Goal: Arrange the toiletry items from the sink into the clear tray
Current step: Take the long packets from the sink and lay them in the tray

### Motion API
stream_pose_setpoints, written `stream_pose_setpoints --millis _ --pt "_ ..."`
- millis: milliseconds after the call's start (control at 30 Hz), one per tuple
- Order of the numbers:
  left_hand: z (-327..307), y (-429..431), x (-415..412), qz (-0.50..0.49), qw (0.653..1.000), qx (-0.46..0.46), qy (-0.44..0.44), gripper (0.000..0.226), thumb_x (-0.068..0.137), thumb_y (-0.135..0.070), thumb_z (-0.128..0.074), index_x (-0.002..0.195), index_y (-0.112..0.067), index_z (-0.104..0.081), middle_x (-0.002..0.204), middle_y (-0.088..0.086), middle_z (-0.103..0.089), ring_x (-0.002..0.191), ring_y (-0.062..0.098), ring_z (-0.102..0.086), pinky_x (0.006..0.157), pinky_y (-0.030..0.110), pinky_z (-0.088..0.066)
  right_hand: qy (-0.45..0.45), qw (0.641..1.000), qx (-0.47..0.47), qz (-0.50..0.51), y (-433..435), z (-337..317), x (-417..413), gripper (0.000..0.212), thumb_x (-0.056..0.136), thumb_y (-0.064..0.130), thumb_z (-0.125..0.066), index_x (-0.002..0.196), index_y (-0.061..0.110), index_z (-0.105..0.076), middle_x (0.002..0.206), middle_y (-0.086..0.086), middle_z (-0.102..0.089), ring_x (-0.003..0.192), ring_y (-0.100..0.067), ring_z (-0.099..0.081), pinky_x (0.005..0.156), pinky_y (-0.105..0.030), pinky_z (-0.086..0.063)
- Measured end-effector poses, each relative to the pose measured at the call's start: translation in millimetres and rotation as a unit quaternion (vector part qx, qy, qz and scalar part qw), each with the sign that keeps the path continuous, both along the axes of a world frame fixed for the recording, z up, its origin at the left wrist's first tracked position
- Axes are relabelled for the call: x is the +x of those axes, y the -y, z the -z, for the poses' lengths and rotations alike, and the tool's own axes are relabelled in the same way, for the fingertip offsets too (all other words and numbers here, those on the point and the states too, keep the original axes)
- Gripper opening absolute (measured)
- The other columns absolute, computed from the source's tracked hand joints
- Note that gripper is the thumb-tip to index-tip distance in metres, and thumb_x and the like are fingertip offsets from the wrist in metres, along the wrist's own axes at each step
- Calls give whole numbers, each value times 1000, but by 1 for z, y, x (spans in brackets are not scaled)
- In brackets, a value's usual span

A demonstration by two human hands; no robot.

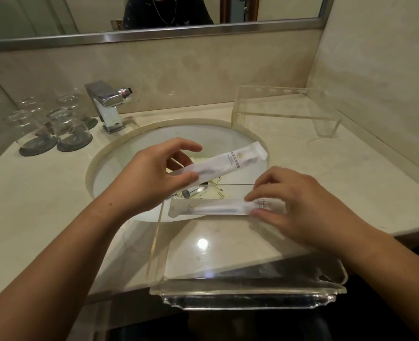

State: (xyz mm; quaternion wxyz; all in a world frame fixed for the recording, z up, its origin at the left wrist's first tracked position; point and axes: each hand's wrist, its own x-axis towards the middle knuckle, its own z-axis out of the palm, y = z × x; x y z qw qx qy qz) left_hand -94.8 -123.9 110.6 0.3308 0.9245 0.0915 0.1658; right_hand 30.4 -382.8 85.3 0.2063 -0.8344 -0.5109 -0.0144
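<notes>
A clear tray (159, 232) sits at the counter's front edge, overlapping the round sink (119, 153). My left hand (152, 173) holds a long white wrapped toothbrush packet (230, 159) above the sink, tilted up to the right. My right hand (299, 205) pinches the right end of a second white toothbrush packet (203, 208) lying along the tray's far side. More small toiletry packets (203, 190) lie in the sink behind the tray, partly hidden.
A chrome faucet (107, 107) stands at the back left of the sink. Several upturned glasses on dark coasters (53, 124) stand to the left. A clear acrylic stand (284, 104) sits at the back right. A mirror (154, 16) spans the wall.
</notes>
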Motion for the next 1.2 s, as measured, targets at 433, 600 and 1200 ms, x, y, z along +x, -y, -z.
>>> stream_pose_setpoints --millis 433,600,1200 --pt "16 32 19 99 992 54 -47 21 86 -34 -76 104 -38 -68 92 -18 -70 93 -4 -64 74 10 -46 10 999 34 2 20 3 6 29 86 38 -72 115 35 -72 126 12 -56 118 -8 -51 100 -25 -43" --pt "23 32 21 107 985 129 -46 13 89 -34 -73 100 -40 -71 96 -21 -66 91 0 -60 76 16 -47 10 1000 12 7 11 12 1 28 91 30 -71 119 34 -71 123 15 -58 116 -7 -52 99 -29 -47" --pt "29 27 2 118 969 208 -55 31 92 -51 -50 115 -42 -68 112 -23 -60 101 -2 -55 83 29 -54 17 995 -16 96 6 14 -7 30 95 42 -62 124 38 -70 107 21 -56 101 0 -46 86 -19 -42"
